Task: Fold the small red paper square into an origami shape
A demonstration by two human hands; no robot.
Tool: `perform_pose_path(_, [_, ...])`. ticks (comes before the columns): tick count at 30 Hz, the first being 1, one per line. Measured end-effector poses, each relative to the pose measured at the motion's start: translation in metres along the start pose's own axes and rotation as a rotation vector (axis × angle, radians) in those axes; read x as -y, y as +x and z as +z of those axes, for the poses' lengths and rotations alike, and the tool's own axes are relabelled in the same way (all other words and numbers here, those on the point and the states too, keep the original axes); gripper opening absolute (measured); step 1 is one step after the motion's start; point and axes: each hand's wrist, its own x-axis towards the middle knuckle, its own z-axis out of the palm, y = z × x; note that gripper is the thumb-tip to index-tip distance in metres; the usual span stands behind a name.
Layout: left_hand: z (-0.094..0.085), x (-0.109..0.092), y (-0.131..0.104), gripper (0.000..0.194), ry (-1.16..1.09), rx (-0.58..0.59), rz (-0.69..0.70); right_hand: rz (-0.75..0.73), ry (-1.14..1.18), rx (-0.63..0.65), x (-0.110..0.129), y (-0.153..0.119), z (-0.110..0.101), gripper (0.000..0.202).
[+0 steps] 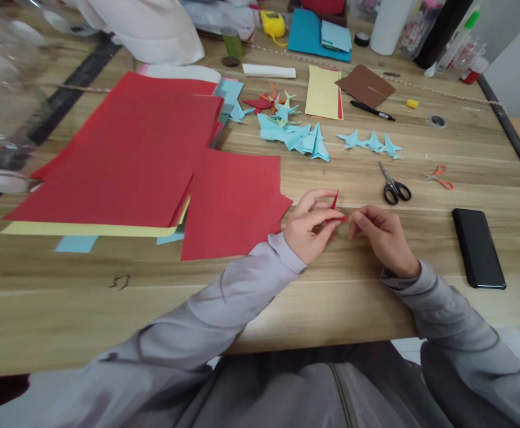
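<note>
Grey sleeves (224,309) reach forward over the near edge of the wooden tabletop (108,297). Both hands meet on a small red folded paper (335,209), which sits just right of the red sheets (153,160). Left hand (309,229) has its grip closed on the piece, thumb and fingers pinching it so a thin flap stands upright. Right hand (382,238) pinches the same piece from the other side, fingertips closed on its edge. Black scissors (394,187) lie just beyond the right hand, a black phone (478,246) to its right, and blue paper cranes (302,138) farther back.
</note>
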Motion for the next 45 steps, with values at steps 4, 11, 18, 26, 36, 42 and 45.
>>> perform_pose_path(4, [-0.001, -0.002, 0.002, 0.012, -0.203, 0.064, -0.257, -0.156, -0.013, -0.032, -0.001, 0.002, -0.006, 0.014])
perform_pose_path(11, [0.000, -0.003, 0.001, 0.015, -0.384, 0.162, -0.339, -0.209, -0.018, 0.151, -0.002, 0.006, -0.013, 0.007])
perform_pose_path(18, [-0.003, -0.004, 0.003, 0.016, -0.485, 0.272, -0.437, -0.146, -0.044, 0.263, 0.004, 0.008, -0.022, 0.011])
perform_pose_path(26, [-0.007, -0.002, 0.007, 0.016, -0.475, 0.280, -0.454, -0.061, -0.068, 0.396, 0.007, 0.010, -0.023, 0.013])
perform_pose_path(36, [-0.003, 0.009, 0.008, 0.048, -0.629, 0.133, -0.443, 0.130, -0.001, 0.340, 0.006, 0.007, -0.016, 0.016])
perform_pose_path(42, [-0.003, 0.002, 0.009, 0.051, -0.655, 0.125, -0.519, 0.163, 0.035, 0.214, 0.004, 0.006, -0.009, 0.012])
perform_pose_path(45, [-0.004, -0.001, 0.009, 0.047, -0.627, 0.147, -0.519, 0.190, 0.029, 0.176, 0.004, 0.005, -0.008, 0.010])
